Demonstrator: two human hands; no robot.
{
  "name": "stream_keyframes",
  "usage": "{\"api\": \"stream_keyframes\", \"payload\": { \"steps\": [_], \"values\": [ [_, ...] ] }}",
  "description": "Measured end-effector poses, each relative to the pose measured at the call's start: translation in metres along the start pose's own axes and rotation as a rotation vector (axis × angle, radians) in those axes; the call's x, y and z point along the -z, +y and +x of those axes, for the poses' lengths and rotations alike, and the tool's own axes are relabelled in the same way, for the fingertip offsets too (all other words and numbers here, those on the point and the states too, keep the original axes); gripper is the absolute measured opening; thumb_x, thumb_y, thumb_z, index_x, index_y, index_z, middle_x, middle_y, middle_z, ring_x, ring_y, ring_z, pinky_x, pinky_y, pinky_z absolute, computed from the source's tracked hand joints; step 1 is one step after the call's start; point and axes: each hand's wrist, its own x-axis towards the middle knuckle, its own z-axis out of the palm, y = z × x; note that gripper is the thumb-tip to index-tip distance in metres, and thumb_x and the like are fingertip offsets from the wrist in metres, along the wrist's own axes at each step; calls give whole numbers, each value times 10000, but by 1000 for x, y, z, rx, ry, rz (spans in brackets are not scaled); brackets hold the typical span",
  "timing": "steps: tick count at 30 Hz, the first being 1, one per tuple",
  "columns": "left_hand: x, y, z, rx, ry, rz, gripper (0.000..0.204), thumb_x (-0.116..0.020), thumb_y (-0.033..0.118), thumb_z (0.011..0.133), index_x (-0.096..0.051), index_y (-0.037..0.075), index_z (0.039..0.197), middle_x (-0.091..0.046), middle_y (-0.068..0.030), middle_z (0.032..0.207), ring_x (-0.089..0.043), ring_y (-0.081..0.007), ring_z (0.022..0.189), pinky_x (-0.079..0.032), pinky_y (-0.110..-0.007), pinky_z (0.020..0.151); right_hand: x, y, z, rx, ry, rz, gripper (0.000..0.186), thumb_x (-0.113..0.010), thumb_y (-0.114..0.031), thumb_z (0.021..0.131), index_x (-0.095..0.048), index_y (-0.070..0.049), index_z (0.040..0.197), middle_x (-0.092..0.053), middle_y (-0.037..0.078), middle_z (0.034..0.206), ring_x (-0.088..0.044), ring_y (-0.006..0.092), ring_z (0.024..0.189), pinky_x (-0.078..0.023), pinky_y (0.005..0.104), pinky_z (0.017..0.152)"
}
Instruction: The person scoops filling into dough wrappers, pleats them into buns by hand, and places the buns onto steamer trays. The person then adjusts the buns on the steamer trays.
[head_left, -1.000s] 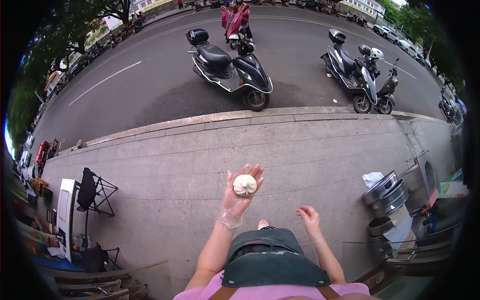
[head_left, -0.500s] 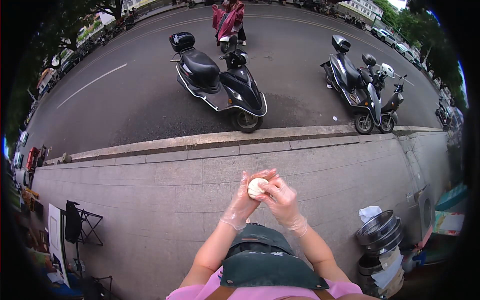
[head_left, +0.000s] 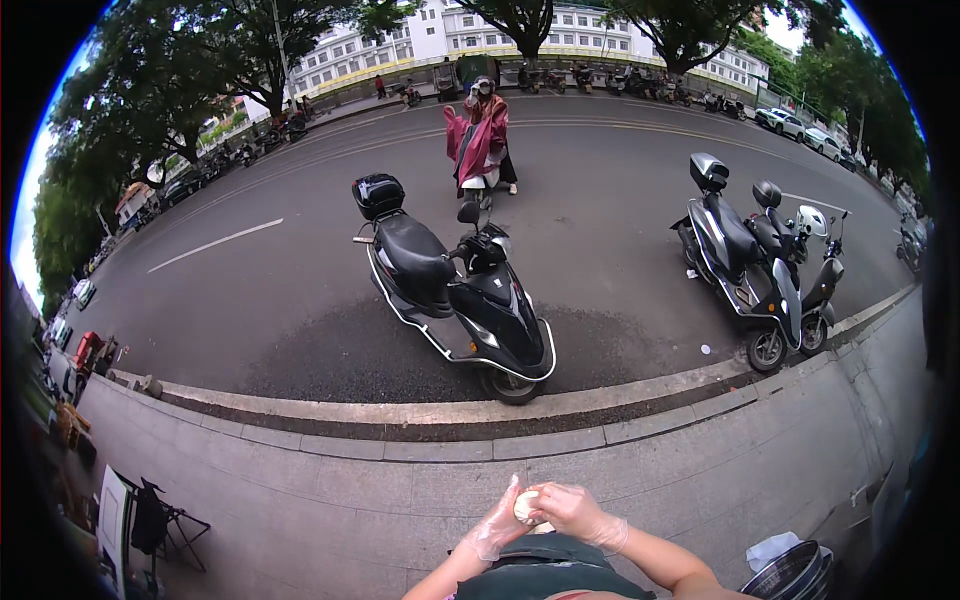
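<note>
the white dough ball (head_left: 527,507) sits low in the frame, just above the dark apron (head_left: 545,570). shaping it well likely calls for light, even pressure. the gloved left hand (head_left: 500,522) cups it underneath; the gloved right hand (head_left: 570,510) curls closed over it.

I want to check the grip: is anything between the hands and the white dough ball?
Nothing visible separates them except the thin clear gloves: the left hand cups the white dough ball and the right hand closes over it from the other side.
</note>
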Motion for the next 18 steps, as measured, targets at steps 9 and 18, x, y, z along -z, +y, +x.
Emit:
{"api": "stream_keyframes", "payload": {
  "steps": [9,18],
  "values": [
    [-17,74,131,-437,110,-93,766,-246,622,1025,-554,-17,1317,-573,-136,1385,-593,-255,1156,-459,-399,1037,9,120,81,-436,47,171,272,-790,-261,807,-679,-80,977,-658,75,844,-680,220,698,-557,347,601],
    [-44,165,228,-472,117,33,740,-321,616,1014,-557,-29,1290,-584,-188,1361,-545,-307,1269,-405,-459,1111,6,230,144,-380,276,4,210,-768,-169,823,-636,-45,930,-642,90,840,-659,226,654,-540,337,577]
  ]
}}
